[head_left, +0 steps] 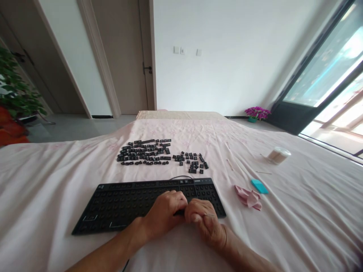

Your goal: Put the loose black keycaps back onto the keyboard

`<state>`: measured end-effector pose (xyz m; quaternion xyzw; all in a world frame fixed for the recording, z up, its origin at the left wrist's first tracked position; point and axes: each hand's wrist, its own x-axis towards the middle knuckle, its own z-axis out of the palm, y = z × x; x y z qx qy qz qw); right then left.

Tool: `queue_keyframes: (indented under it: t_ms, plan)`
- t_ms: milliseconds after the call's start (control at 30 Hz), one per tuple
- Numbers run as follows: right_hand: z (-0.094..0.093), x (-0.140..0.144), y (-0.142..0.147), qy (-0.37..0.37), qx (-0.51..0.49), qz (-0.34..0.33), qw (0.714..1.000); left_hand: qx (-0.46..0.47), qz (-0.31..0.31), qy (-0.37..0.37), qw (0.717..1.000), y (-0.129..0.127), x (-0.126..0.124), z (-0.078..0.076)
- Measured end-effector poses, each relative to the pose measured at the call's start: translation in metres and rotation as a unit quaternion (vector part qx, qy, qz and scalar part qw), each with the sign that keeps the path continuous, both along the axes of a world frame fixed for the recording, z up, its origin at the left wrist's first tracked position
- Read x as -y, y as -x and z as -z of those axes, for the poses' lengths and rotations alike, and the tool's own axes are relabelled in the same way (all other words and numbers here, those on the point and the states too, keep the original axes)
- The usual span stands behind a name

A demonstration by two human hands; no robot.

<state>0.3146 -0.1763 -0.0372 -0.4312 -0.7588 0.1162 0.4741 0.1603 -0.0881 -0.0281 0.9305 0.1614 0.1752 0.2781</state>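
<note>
The black keyboard (147,202) lies on the pink cloth (56,173), near its front edge, with its long side running left to right. Both hands rest on its front right part. The left hand (164,213) has its fingers curled down on the key sockets. The right hand (205,221) is curled too, touching the left. Whether either pinches anything cannot be told. The loose keycaps (147,152) lie behind the keyboard, well apart from both hands.

Left hand (166,211) and right hand (205,221) meet, fingers curled.
</note>
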Motion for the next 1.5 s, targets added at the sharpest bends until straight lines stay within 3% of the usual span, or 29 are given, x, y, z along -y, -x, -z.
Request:
queue_keyframes:
  t_ms: [233, 367, 467, 600, 767, 933, 1233, 1500]
  plan:
    - [-0.005, 0.005, 0.005, -0.010, -0.065, 0.052, 0.996, 0.008, 0.016, 0.015, 1.000, 0.000, 0.001, -0.001]
    - [-0.012, 0.006, 0.005, -0.032, -0.038, 0.033, 0.998, 0.033, 0.000, 0.067, 0.997, 0.000, 0.002, 0.003]
    - [-0.013, 0.007, 0.002, -0.034, -0.076, 0.032, 0.996, 0.052, -0.056, 0.151, 0.986, 0.000, 0.001, 0.002]
    - [-0.008, 0.003, -0.008, -0.004, -0.217, 0.104, 0.971, 0.092, -0.160, 0.215, 0.959, -0.002, -0.020, -0.008]
    - [0.000, -0.008, -0.020, 0.067, -0.256, 0.183, 0.947, 0.125, -0.216, 0.157, 0.956, -0.020, -0.078, -0.023]
    - [0.003, -0.011, -0.025, 0.096, -0.256, 0.191, 0.943, 0.071, -0.218, 0.052, 0.972, -0.048, -0.117, -0.018]
    - [-0.003, -0.009, -0.025, 0.119, -0.239, 0.178, 0.947, -0.005, -0.202, -0.012, 0.979, -0.067, -0.127, 0.008]
    - [-0.007, -0.008, -0.025, 0.117, -0.226, 0.168, 0.952, -0.056, -0.207, -0.054, 0.975, -0.071, -0.132, 0.000]
